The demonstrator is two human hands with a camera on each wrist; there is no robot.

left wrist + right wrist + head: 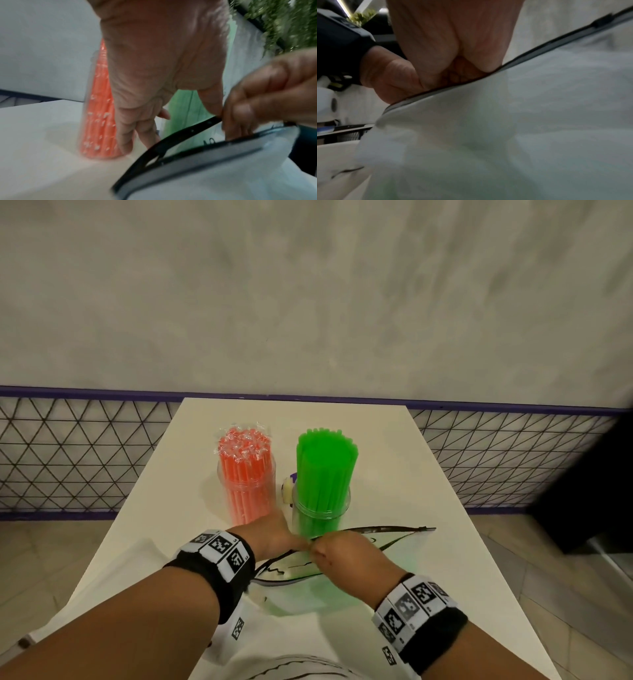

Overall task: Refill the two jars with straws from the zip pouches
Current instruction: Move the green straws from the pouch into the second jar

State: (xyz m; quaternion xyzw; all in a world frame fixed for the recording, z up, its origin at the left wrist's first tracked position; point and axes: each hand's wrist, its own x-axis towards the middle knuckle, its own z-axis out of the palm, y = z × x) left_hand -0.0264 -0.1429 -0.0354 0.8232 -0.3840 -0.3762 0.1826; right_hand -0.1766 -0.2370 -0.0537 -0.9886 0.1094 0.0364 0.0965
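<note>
On the white table (394, 446), head view: two clear jars stand side by side, just beyond the hands. Left jar (247, 491) packed with orange wrapped straws (245, 453); right jar (321, 508) packed with green straws (325, 463). Both look full. A translucent zip pouch (342, 580) with black zipper edging lies nearest the person, mouth gaping, a faint green tint inside; whether straws remain in it I cannot tell. Left hand (274, 537) and right hand (346, 556) meet at the pouch mouth. A second pale pouch (137, 577) lies flat under the left forearm.

Left wrist view (blurred): left hand (154, 67), thumb and a fingertip pinching the far black zipper strip (180, 136); remaining fingers point down beside the orange jar. Right-hand fingers (257, 102) curl onto the near lip at the same spot.

Right wrist view (blurred): right hand (453, 47) clenched on the pouch's zipper edge (539, 47), pouch wall filling the frame.

Judgement: refill looks essentially done, both jars stocked. Remaining: likely closing the green pouch's zipper, or first checking it for leftover straws.
</note>
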